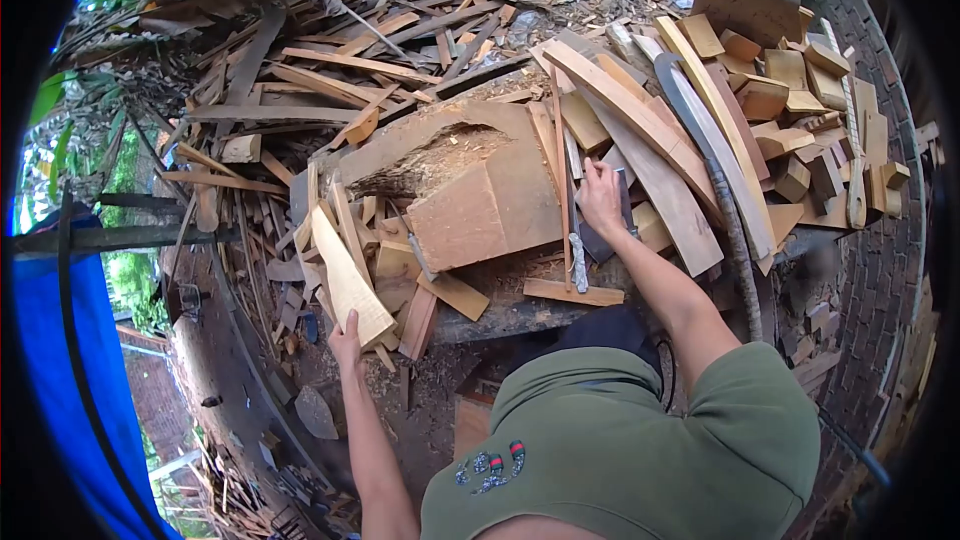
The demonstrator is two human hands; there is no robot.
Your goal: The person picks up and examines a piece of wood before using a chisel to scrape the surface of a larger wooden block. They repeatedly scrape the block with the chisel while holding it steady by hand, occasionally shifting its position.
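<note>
My left hand (pixel 345 342) is closed on the lower end of a pale, curved wooden piece (pixel 345 275), which tilts up and away to the left over loose offcuts. My right hand (pixel 602 202) reaches to the right side of the work area, its fingers drawn together; what they hold, if anything, I cannot make out. Just left of it lie a thin brown wooden strip (pixel 559 155) and a tool handle wrapped in something whitish (pixel 578 265). A dark flat object (pixel 618 230) is partly hidden under this hand. Between the hands stands a big wooden block (pixel 480 215), hollowed and crumbly on top.
A long curved blade (pixel 695 125) with a wrapped handle lies over planks (pixel 660 190) on the right. Cut blocks (pixel 790 80) are heaped at the far right. Scrap wood (pixel 330 75) covers the back left. A blue tarp (pixel 75 360) hangs at the left.
</note>
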